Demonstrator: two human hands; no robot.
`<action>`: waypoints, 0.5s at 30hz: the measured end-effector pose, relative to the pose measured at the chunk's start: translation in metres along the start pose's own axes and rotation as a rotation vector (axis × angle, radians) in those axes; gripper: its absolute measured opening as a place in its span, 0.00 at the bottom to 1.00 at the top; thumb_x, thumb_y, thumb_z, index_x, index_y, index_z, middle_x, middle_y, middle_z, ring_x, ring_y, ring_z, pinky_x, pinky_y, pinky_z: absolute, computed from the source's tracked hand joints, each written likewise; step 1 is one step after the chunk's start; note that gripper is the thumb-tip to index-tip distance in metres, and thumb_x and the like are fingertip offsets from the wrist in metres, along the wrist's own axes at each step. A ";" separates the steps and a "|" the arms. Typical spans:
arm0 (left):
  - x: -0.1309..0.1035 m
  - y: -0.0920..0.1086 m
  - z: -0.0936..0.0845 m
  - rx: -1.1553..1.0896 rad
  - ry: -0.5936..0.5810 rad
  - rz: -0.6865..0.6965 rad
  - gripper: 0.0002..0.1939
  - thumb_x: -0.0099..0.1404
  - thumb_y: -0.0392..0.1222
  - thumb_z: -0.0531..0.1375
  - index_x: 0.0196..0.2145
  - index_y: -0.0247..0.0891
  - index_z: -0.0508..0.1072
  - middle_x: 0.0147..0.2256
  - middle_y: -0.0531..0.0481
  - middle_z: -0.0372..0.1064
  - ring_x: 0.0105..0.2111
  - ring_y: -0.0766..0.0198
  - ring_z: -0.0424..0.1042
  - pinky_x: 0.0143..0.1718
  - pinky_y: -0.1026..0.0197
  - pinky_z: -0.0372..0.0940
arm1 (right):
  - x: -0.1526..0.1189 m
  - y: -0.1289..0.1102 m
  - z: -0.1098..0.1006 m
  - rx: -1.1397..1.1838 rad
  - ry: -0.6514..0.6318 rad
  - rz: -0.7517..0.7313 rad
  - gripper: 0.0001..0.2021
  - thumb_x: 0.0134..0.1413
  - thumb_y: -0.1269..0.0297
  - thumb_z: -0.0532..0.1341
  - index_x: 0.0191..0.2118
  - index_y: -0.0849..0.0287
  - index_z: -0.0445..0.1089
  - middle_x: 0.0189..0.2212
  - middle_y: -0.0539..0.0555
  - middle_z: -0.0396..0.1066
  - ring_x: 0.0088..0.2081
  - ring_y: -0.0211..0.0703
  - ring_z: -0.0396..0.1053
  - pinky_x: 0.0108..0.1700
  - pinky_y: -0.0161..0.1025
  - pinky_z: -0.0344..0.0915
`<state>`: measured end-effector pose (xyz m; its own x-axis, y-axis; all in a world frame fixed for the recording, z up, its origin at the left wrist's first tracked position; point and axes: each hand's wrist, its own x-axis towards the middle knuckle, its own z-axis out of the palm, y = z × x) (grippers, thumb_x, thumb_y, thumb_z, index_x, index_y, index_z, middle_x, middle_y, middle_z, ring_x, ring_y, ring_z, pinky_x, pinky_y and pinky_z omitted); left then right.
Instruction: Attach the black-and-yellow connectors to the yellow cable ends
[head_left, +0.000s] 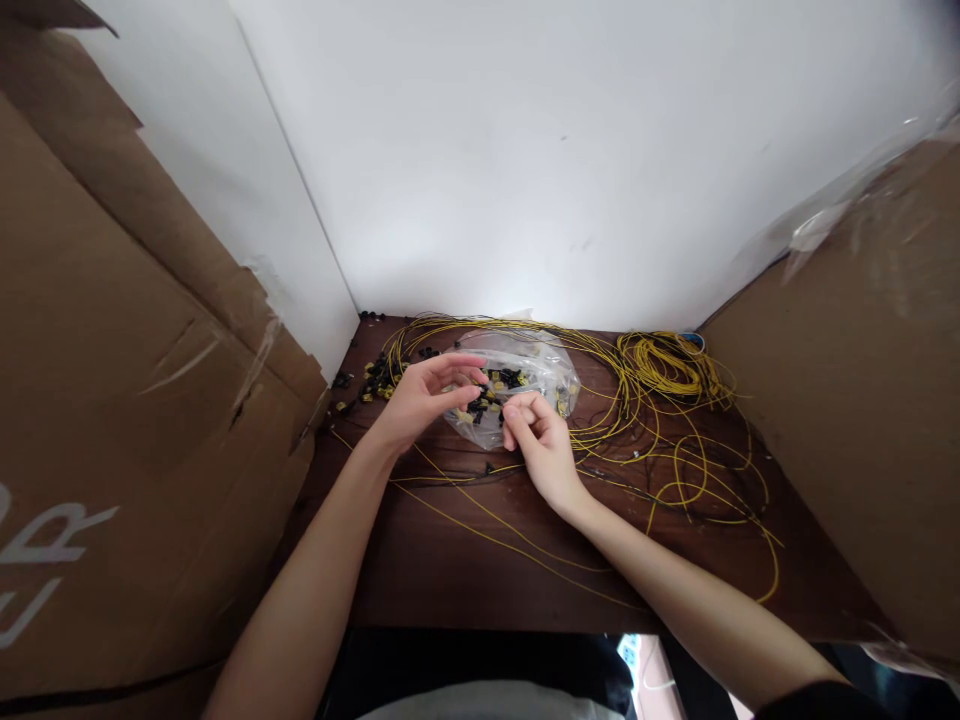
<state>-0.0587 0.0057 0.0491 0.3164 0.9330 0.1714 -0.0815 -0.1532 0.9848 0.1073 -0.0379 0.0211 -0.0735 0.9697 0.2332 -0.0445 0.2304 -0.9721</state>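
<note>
My left hand [429, 398] hovers over the left part of a clear plastic bag [551, 362]. Its fingers are curved and held apart from the thumb, and I see nothing gripped in it. To its right, my right hand [541, 440] is closed in a pinch above the bag's near edge. Whatever sits between those fingertips is too small or too hidden to name. Between the two hands lie several small black and yellow pieces [504, 380] on the bag. Long yellow and black wires [600, 350] run behind and beside the bag.
A coil of yellow wire [664, 365] lies at the right rear of the brown table [480, 585]. More small black pieces [367, 385] are scattered at the left rear. Cardboard walls stand left [150, 380] and right [847, 350], with a white wall [525, 180] behind.
</note>
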 end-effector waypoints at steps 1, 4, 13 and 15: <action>0.000 0.001 0.001 0.021 -0.038 -0.024 0.17 0.53 0.38 0.65 0.42 0.37 0.75 0.36 0.46 0.72 0.35 0.65 0.69 0.33 0.65 0.64 | 0.001 0.000 -0.001 0.004 -0.002 -0.003 0.10 0.57 0.56 0.56 0.32 0.58 0.62 0.16 0.43 0.58 0.20 0.32 0.55 0.26 0.33 0.55; -0.002 0.002 0.005 0.073 -0.149 -0.089 0.13 0.52 0.39 0.65 0.38 0.35 0.76 0.34 0.46 0.72 0.32 0.65 0.69 0.33 0.64 0.63 | 0.002 -0.001 -0.002 0.005 -0.023 -0.006 0.10 0.56 0.56 0.57 0.32 0.59 0.62 0.16 0.43 0.58 0.19 0.32 0.56 0.26 0.33 0.55; 0.001 -0.002 0.012 -0.028 -0.043 -0.037 0.08 0.54 0.41 0.64 0.28 0.33 0.76 0.29 0.48 0.70 0.25 0.70 0.64 0.28 0.66 0.60 | 0.004 -0.003 -0.006 -0.040 -0.070 0.023 0.12 0.54 0.54 0.58 0.31 0.59 0.65 0.16 0.44 0.59 0.19 0.32 0.56 0.25 0.33 0.55; 0.003 -0.003 0.010 -0.119 0.078 -0.014 0.08 0.53 0.42 0.65 0.29 0.34 0.75 0.28 0.50 0.69 0.23 0.72 0.62 0.26 0.67 0.59 | 0.005 -0.003 -0.008 -0.069 -0.063 0.029 0.12 0.54 0.55 0.58 0.30 0.59 0.67 0.16 0.46 0.60 0.20 0.33 0.58 0.25 0.33 0.55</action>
<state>-0.0480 0.0055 0.0465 0.2447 0.9579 0.1500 -0.1908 -0.1041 0.9761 0.1151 -0.0334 0.0248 -0.1360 0.9695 0.2039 0.0267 0.2093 -0.9775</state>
